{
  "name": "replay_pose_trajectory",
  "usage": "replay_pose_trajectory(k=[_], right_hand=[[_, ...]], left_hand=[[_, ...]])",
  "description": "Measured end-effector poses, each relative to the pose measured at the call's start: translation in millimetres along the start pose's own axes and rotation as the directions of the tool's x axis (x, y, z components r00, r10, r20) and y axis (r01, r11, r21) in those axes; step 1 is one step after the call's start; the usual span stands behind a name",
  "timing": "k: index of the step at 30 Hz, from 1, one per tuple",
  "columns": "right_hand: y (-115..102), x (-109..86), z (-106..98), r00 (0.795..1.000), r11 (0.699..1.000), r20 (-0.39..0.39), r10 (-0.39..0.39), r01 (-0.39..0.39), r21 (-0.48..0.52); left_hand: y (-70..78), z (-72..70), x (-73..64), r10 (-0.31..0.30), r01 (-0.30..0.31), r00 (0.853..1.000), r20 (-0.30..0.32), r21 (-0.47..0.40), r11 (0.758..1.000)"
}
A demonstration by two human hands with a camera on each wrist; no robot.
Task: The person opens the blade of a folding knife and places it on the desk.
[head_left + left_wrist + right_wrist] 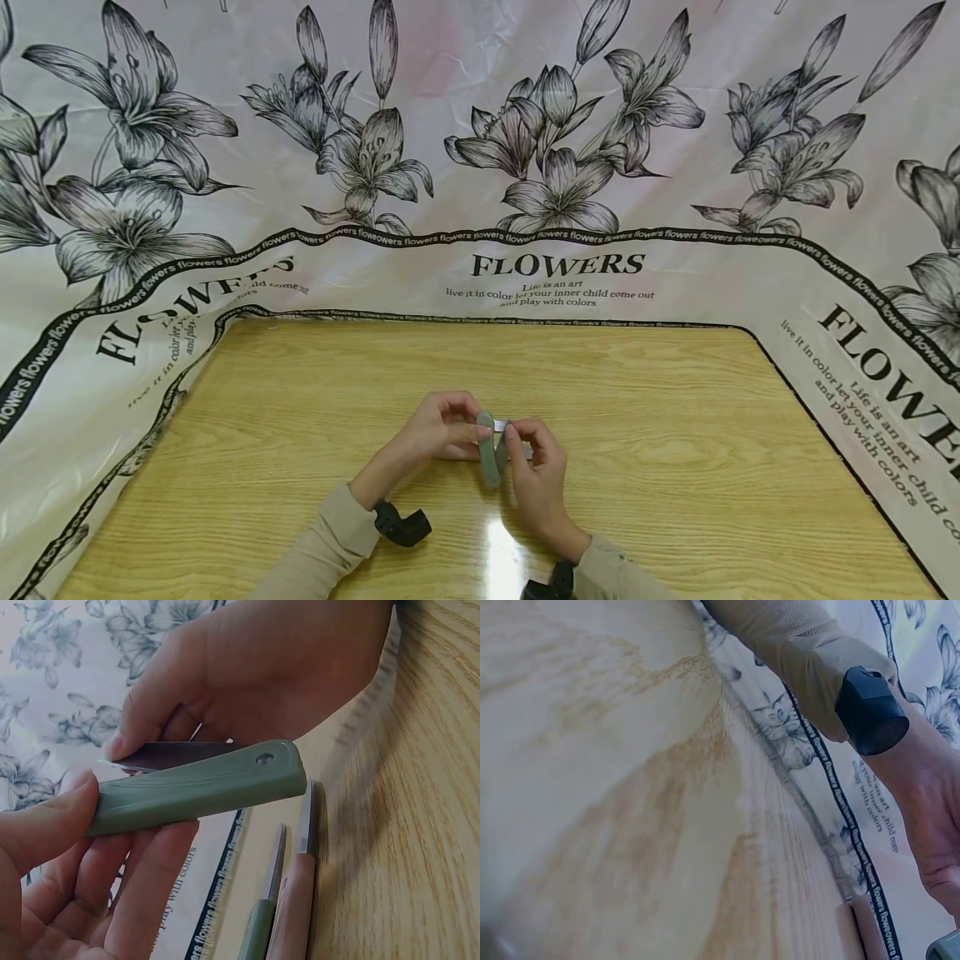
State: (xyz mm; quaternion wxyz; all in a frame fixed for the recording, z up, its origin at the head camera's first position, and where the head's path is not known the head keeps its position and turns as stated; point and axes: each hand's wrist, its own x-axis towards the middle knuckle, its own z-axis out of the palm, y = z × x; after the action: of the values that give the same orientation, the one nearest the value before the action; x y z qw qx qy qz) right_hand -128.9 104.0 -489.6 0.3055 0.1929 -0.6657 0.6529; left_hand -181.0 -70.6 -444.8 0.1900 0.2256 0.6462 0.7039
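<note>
Between my hands is a folding knife (488, 458) with a green handle, its blade (180, 754) partly swung out from the handle. My left hand (441, 428) grips the handle between thumb and fingers. With thumb and fingertips, my right hand (538, 467) pinches the blade near its tip. In the left wrist view, a second green-handled knife (259, 926) and a pink-handled knife (294, 907) lie side by side on the table below, blades extended. The head view shows them mostly hidden behind the hands. At the right wrist view's lower right corner, only a bit of green handle (946, 946) shows.
The wood-grain table (675, 417) is bordered by a white floral sheet (555, 283) at the back and both sides. Black wrist cameras sit on the left wrist (402, 525) and the right wrist (551, 583). Glare marks the table's front.
</note>
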Motion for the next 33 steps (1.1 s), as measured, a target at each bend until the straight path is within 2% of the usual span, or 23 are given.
replay_pose_trajectory(k=[4, 11, 21, 26, 33], right_hand=[[0, -0.3, 0, 1.000, 1.000, -0.007, 0.006, -0.006, 0.008], [1, 2.7, -3, 0.999, 1.000, -0.042, 0.011, -0.011, 0.001], [4, 9.7, -8, 0.996, 1.000, -0.090, -0.004, 0.004, -0.003], [6, 11.3, -10, 0.994, 1.000, -0.111, 0.020, -0.020, -0.003], [6, 14.1, -11, 0.994, 1.000, -0.108, -0.013, 0.012, -0.005]], left_hand=[[-1.4, -0.6, -0.1, 0.032, -0.031, 0.999, -0.022, 0.008, 0.999], [-0.8, -4.7, 1.1, 0.085, -0.082, 0.989, -0.117, 0.033, 0.996], [0.7, -9.1, 1.0, 0.074, -0.101, 0.972, -0.222, -0.110, 0.989], [2.8, -11.0, 0.8, 0.084, -0.129, 0.955, -0.286, -0.144, 0.981], [2.6, -13.2, 1.7, 0.098, -0.177, 0.932, -0.349, -0.203, 0.963]])
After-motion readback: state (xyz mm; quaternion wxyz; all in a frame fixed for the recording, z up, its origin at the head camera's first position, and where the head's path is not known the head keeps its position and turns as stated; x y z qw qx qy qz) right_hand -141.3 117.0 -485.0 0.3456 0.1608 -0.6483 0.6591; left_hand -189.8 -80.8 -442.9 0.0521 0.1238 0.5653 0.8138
